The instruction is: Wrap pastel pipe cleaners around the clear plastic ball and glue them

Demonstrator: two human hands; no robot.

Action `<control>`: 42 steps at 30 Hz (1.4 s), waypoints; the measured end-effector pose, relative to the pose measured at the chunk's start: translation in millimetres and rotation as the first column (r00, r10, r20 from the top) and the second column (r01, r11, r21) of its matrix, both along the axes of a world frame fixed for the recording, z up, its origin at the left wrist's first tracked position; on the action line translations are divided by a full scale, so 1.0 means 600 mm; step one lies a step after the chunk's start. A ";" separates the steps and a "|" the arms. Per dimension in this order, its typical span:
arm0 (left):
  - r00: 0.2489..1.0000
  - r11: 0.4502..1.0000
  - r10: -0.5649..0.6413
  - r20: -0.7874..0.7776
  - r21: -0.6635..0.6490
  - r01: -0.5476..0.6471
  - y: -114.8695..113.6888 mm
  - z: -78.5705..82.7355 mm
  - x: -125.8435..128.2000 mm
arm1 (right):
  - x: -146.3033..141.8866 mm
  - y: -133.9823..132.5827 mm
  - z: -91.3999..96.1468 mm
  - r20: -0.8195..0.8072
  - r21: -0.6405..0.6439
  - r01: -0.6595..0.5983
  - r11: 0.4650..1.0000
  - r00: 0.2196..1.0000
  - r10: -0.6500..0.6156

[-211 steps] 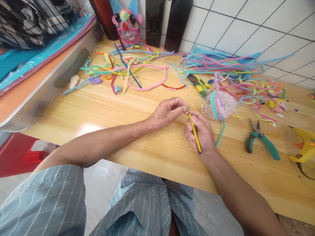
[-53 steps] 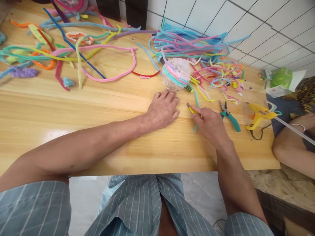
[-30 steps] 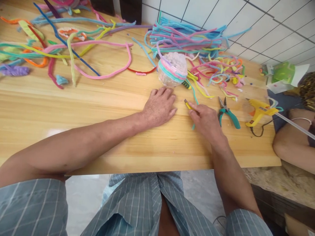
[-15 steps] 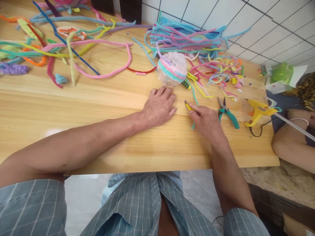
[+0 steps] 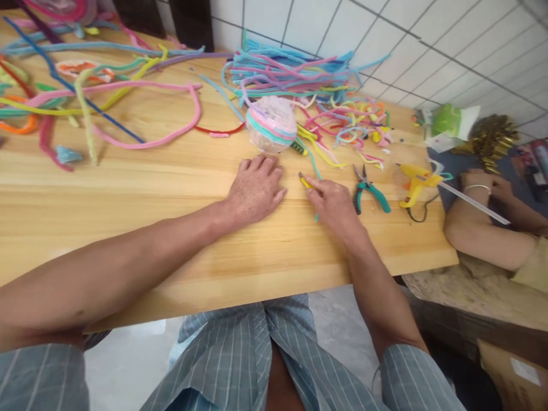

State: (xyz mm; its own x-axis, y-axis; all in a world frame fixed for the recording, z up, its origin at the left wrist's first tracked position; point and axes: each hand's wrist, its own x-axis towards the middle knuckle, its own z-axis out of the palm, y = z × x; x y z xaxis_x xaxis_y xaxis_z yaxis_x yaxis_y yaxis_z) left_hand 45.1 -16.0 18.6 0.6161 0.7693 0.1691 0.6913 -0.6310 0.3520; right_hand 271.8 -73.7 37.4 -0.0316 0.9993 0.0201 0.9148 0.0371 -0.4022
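My left hand (image 5: pixel 256 191) lies palm down on the wooden table (image 5: pixel 128 200), fingers stretched out and holding nothing. Just beyond its fingertips stands a clear round container (image 5: pixel 270 125) banded with pink, turquoise and lilac fuzzy stems. My right hand (image 5: pixel 336 205) is closed around a slim yellow tool with a dark tip (image 5: pixel 305 180); most of it is hidden in the fingers, so its kind is unclear. A turquoise pipe cleaner (image 5: pixel 314 165) runs beneath that hand. To its right rest teal-handled pliers (image 5: pixel 371 191).
A yellow glue gun (image 5: pixel 417 181) with a clear glue stick lies near the right edge. Behind are a pile of blue and pink pipe cleaners (image 5: pixel 295 71), loose scraps (image 5: pixel 363 123) and a dark green-and-yellow handle (image 5: pixel 298 147). Another person's arm (image 5: pixel 483 228) is at the right.
The view has swung to the right, so things on the table appear farther left. Both hands keep about the same places and grips.
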 end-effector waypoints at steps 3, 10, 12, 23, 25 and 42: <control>1.000 1.000 -0.003 0.022 0.000 0.003 0.002 -0.003 -0.004 | 0.001 0.000 -0.006 -0.053 0.004 0.021 1.000 0.998 -0.020; 0.930 0.976 -0.104 0.352 -0.144 0.164 0.000 0.004 -0.009 | -0.003 -0.016 0.004 -0.240 0.143 0.103 0.984 0.968 -0.067; 0.861 0.900 -0.024 0.508 -0.364 0.240 -0.008 0.011 -0.006 | -0.015 -0.025 0.014 -0.266 0.190 0.074 0.979 0.964 -0.021; 0.611 0.579 0.428 0.666 -0.721 0.380 -0.034 0.028 0.007 | -0.072 -0.061 0.012 -0.493 0.131 0.083 0.988 0.870 -0.008; 0.601 0.612 0.431 0.673 -0.708 0.353 -0.034 0.033 0.006 | -0.072 -0.066 0.009 -0.683 -0.037 0.091 0.995 0.724 -0.091; 0.572 0.412 0.345 0.744 -0.668 0.620 -0.062 0.030 0.029 | -0.121 -0.114 0.019 -0.944 -0.291 0.151 0.945 0.117 -0.310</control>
State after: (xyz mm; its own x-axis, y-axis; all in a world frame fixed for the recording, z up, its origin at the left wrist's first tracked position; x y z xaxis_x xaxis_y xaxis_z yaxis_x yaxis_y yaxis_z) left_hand 62.6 -53.0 36.9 0.7388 0.6719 -0.0515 -0.1847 0.2754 0.9434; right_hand 199.4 -141.8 49.0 0.1670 0.9516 -0.2581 -0.2821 -0.2047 -0.9373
